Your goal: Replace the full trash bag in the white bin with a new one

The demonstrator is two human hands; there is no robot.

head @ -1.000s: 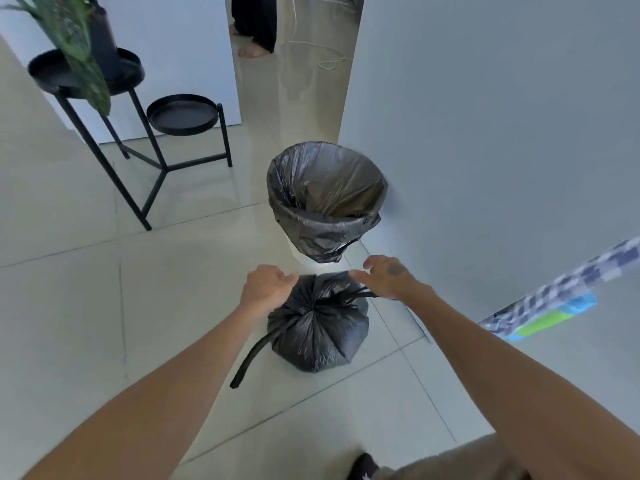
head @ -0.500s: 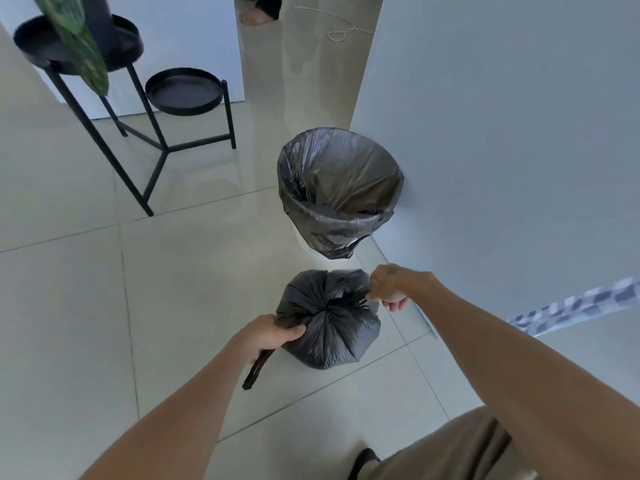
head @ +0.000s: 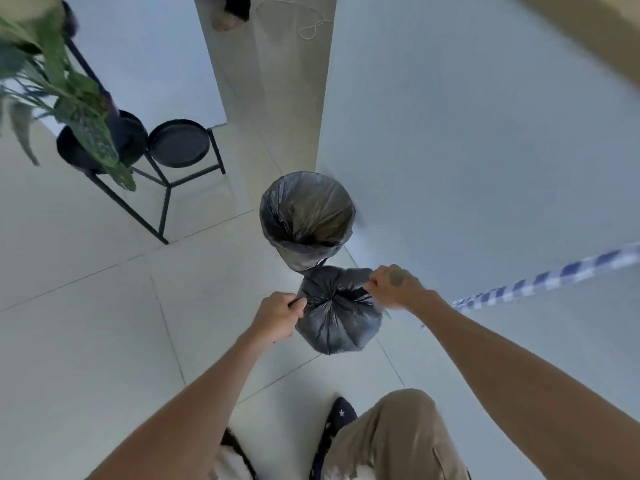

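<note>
The full trash bag [head: 337, 317], dark grey and gathered to a puckered centre at its top, sits on the tiled floor [head: 86, 323] just in front of the bin [head: 306, 220]. The left hand [head: 278, 315] is closed in a fist on a dark strip of the bag's neck at its left side. The right hand [head: 393, 285] is closed on the bag's upper right edge, fingers curled under and pinching the plastic. Both forearms reach in from the bottom of the frame.

The bin stands against the foot of the pale wall [head: 467, 150] to the right, at the wall's corner. It is lined with a new dark bag [head: 277, 209] folded over its rim; the white body is barely visible beneath the overhang. The tied bag touches or nearly touches the bin's near side; I cannot tell which.

To the left, well apart, stands a black metal plant stand [head: 166, 174] with two round trays, one bearing a green leafy plant [head: 72, 98]. A blue-and-white checked cloth [head: 554, 275] crosses the right side, blurred. A khaki-trousered knee [head: 398, 431] and a dark shoe [head: 337, 419] show at the bottom. In the far passage a pale cord [head: 311, 27] lies on the floor.
</note>
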